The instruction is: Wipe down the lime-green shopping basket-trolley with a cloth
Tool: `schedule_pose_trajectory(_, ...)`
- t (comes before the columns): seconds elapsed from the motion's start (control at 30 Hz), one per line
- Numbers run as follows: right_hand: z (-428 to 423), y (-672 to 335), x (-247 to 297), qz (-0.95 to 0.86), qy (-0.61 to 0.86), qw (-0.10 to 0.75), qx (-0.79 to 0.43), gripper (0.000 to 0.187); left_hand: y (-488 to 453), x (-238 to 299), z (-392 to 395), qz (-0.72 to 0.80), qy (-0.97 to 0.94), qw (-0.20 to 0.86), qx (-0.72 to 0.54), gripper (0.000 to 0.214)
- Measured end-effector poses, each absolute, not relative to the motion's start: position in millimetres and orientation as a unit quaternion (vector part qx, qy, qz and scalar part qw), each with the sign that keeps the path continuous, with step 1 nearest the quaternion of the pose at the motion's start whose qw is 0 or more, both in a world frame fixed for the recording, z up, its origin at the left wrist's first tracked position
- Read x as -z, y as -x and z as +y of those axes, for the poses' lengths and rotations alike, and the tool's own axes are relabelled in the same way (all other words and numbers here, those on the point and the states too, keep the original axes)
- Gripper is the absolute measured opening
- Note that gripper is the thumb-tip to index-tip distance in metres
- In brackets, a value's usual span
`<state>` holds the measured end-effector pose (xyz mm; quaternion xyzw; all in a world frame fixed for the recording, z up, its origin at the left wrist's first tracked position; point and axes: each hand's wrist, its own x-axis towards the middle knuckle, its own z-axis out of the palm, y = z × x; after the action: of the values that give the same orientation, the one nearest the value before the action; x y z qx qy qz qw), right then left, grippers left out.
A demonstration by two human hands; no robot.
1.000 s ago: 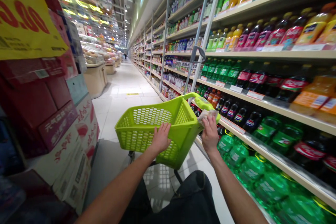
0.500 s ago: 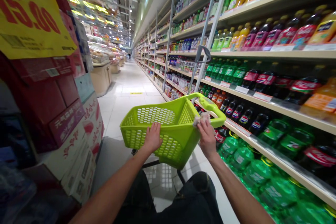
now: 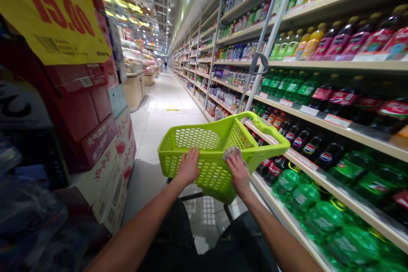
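Note:
A lime-green plastic shopping basket (image 3: 204, 142) on a wheeled stand is right in front of me in a shop aisle. My left hand (image 3: 188, 166) grips the near rim of the basket on its left side, fingers curled over the edge. My right hand (image 3: 238, 172) presses a crumpled whitish cloth (image 3: 233, 152) against the basket's near right rim, just below the curved green handle (image 3: 270, 129). The inside of the basket looks empty from here.
Long shelves (image 3: 334, 66) of soft-drink bottles run along the right, with green bottles low down near my right arm. Stacked red and white cartons (image 3: 102, 144) under a yellow price sign (image 3: 54, 17) stand at the left. A tiled aisle (image 3: 165, 106) stretches ahead.
My right hand with the cloth has slid from the basket's handle down and left to the near rim. The left hand stays on the rim. The view has shifted right.

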<state>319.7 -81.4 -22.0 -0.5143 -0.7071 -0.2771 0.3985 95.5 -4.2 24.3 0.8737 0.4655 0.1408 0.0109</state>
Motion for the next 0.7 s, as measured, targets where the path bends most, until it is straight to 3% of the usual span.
schedule_pose_trajectory(0.13,-85,-298,64,-0.779,0.473,0.333,0.244,0.041,-74,-22,1,0.466,-0.872,0.002,-0.149,0.065)
schedule_pose_trajectory(0.37,-49,-258,23,-0.757,0.483,0.362,0.253,0.046,-41,-7,13,0.534,-0.824,-0.03,-0.186,0.066)
schedule_pose_trajectory(0.57,-40,-223,70,-0.844,0.388,0.298,0.218,0.035,-12,-5,24,0.526,-0.83,-0.015,-0.184,0.064)
schedule_pose_trajectory(0.7,-16,-181,42,-0.845,0.368,0.327,0.212,0.036,16,0,42,0.589,-0.782,0.045,-0.198,0.067)
